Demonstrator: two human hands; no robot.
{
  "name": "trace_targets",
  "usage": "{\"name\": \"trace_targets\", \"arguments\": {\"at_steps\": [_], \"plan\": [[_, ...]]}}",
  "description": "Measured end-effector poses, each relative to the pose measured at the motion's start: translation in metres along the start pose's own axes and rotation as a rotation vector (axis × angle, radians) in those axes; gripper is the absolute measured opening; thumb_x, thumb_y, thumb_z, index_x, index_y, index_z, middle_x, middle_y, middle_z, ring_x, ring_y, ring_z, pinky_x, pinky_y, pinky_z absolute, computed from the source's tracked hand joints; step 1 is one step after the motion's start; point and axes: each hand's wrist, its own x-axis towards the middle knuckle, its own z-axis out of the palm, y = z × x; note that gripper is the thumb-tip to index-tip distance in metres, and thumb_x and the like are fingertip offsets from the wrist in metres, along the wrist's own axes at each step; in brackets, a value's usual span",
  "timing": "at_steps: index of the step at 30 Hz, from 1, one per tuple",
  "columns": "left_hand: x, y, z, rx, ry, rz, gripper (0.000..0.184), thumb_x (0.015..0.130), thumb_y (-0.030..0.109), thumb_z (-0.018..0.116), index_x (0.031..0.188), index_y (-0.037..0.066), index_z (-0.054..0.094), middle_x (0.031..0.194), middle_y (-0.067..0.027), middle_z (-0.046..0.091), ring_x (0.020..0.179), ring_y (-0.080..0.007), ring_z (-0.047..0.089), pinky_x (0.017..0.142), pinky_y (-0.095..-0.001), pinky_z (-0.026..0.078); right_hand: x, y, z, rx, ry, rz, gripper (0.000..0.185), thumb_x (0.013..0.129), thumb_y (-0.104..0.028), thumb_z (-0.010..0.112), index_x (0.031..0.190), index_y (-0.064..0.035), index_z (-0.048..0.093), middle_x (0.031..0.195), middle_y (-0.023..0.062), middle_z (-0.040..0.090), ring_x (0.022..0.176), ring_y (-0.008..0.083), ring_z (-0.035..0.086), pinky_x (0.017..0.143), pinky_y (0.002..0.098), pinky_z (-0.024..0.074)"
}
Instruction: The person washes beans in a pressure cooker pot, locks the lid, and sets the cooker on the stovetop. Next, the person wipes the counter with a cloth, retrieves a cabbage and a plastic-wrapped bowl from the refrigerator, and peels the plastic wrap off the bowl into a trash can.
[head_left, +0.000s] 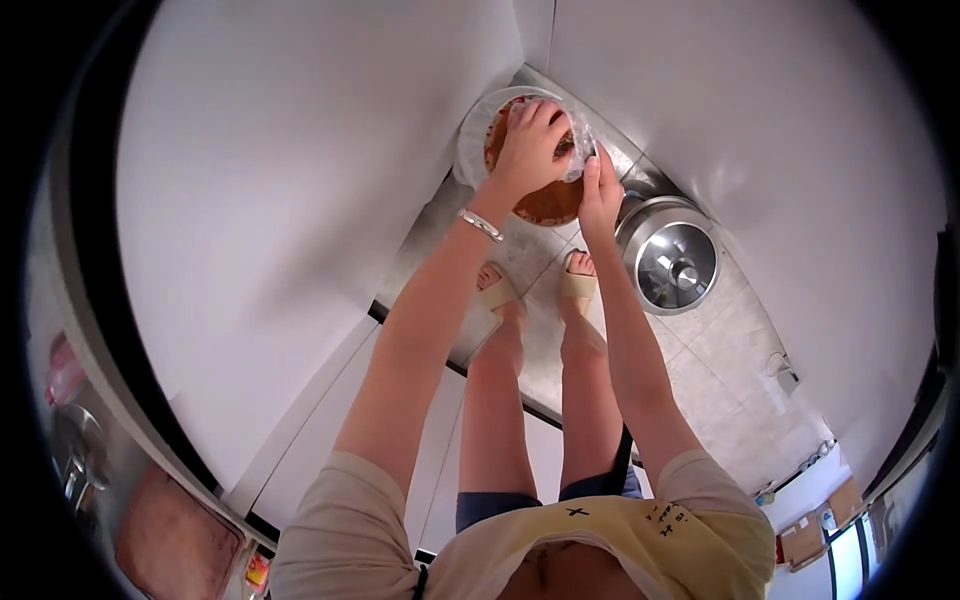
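My left hand (540, 145), with a silver bangle at the wrist, reaches over a round reddish-brown container (550, 207) with a wide whitish rim (470, 150) behind it. Its bent fingers grip crumpled clear plastic (583, 145), which looks like a thin bag or film. My right hand (601, 195) pinches the plastic's right edge between thumb and fingers. Both hands hide much of the container, and I cannot make out what it holds.
A steel pot with a glass lid (678, 265) stands on the tiled floor (715, 355) right of my feet. Pale smooth panels rise on both sides. A brown board (178, 535) and a metal tap (80, 465) are at lower left, cardboard boxes (803, 540) at lower right.
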Motion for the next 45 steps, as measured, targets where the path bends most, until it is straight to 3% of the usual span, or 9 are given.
{"name": "trace_targets", "arguments": {"at_steps": [3, 7, 13, 18, 27, 31, 34, 37, 45], "plan": [[-0.007, -0.012, 0.009, -0.090, 0.049, -0.040, 0.032, 0.062, 0.018, 0.064, 0.090, 0.005, 0.054, 0.096, -0.0091, 0.050, 0.101, -0.0282, 0.043, 0.089, -0.0414, 0.033, 0.011, 0.018, 0.009, -0.136, 0.051, -0.182, 0.036, 0.088, -0.027, 0.046, 0.113, -0.0018, 0.051, 0.094, 0.0184, 0.060, 0.084, 0.0284, 0.060, 0.075, 0.0331, 0.0447], [-0.009, -0.015, 0.019, -0.282, 0.153, -0.139, 0.035, 0.061, 0.022, 0.065, 0.090, 0.005, 0.055, 0.091, -0.0121, 0.055, 0.091, -0.0303, 0.049, 0.084, -0.0405, 0.038, 0.022, 0.026, 0.018, -0.191, 0.027, -0.169, 0.036, 0.086, -0.027, 0.048, 0.113, -0.0033, 0.051, 0.097, 0.0202, 0.059, 0.085, 0.0321, 0.060, 0.073, 0.0360, 0.0463], [-0.010, -0.036, 0.034, -0.272, 0.201, -0.080, 0.031, 0.060, 0.024, 0.066, 0.084, 0.006, 0.056, 0.087, -0.0117, 0.056, 0.087, -0.0300, 0.051, 0.078, -0.0397, 0.041, 0.036, 0.039, 0.018, -0.261, 0.026, -0.430, 0.037, 0.084, -0.025, 0.048, 0.115, -0.0058, 0.051, 0.101, 0.0176, 0.059, 0.089, 0.0277, 0.060, 0.076, 0.0319, 0.0458], [-0.017, -0.041, 0.042, -0.235, 0.153, -0.050, 0.030, 0.059, 0.024, 0.066, 0.081, 0.006, 0.055, 0.083, -0.0119, 0.056, 0.083, -0.0298, 0.052, 0.075, -0.0388, 0.041, 0.033, 0.049, 0.012, -0.282, -0.028, -0.434, 0.036, 0.084, -0.024, 0.048, 0.115, -0.0065, 0.050, 0.104, 0.0170, 0.058, 0.094, 0.0308, 0.058, 0.079, 0.0341, 0.0456], [-0.040, -0.042, 0.070, -0.631, 0.312, -0.441, 0.023, 0.066, 0.011, 0.061, 0.087, 0.003, 0.054, 0.086, -0.0144, 0.056, 0.079, -0.0324, 0.054, 0.069, -0.0390, 0.044, 0.031, 0.069, 0.016, -0.401, -0.096, -0.467, 0.037, 0.080, -0.020, 0.052, 0.115, -0.0073, 0.051, 0.096, 0.0155, 0.060, 0.081, 0.0310, 0.060, 0.069, 0.0347, 0.0481], [-0.039, -0.028, 0.050, -0.489, 0.278, -0.316, 0.021, 0.064, 0.006, 0.061, 0.085, 0.002, 0.056, 0.087, -0.0127, 0.056, 0.083, -0.0314, 0.053, 0.073, -0.0385, 0.043, 0.032, 0.073, 0.017, -0.422, -0.092, -0.597, 0.036, 0.080, -0.018, 0.052, 0.114, -0.0075, 0.051, 0.092, 0.0165, 0.060, 0.077, 0.0309, 0.060, 0.067, 0.0348, 0.0484], [-0.042, -0.034, 0.056, -0.297, 0.244, -0.178, 0.021, 0.062, 0.010, 0.062, 0.081, 0.002, 0.057, 0.086, -0.0110, 0.057, 0.087, -0.0304, 0.052, 0.075, -0.0382, 0.042, 0.035, 0.078, 0.015, -0.410, -0.124, -0.535, 0.036, 0.080, -0.018, 0.052, 0.115, -0.0077, 0.051, 0.090, 0.0172, 0.060, 0.075, 0.0310, 0.060, 0.065, 0.0347, 0.0485], [-0.038, -0.044, 0.061, -0.260, 0.216, -0.064, 0.018, 0.064, 0.013, 0.062, 0.078, 0.003, 0.058, 0.085, -0.0105, 0.057, 0.087, -0.0303, 0.051, 0.076, -0.0375, 0.042, 0.042, 0.079, 0.020, -0.398, -0.060, -0.622, 0.036, 0.081, -0.023, 0.052, 0.114, -0.0097, 0.052, 0.074, 0.0128, 0.058, 0.061, 0.0283, 0.058, 0.053, 0.0367, 0.0479], [-0.042, -0.055, 0.066, -0.133, 0.027, 0.143, 0.015, 0.067, 0.017, 0.059, 0.075, 0.004, 0.057, 0.081, -0.0105, 0.057, 0.083, -0.0292, 0.052, 0.079, -0.0381, 0.041, 0.040, 0.085, 0.019, -0.351, -0.094, -0.493, 0.033, 0.082, -0.018, 0.051, 0.113, -0.0078, 0.054, 0.089, 0.0173, 0.061, 0.076, 0.0305, 0.061, 0.066, 0.0337, 0.0480]]}}
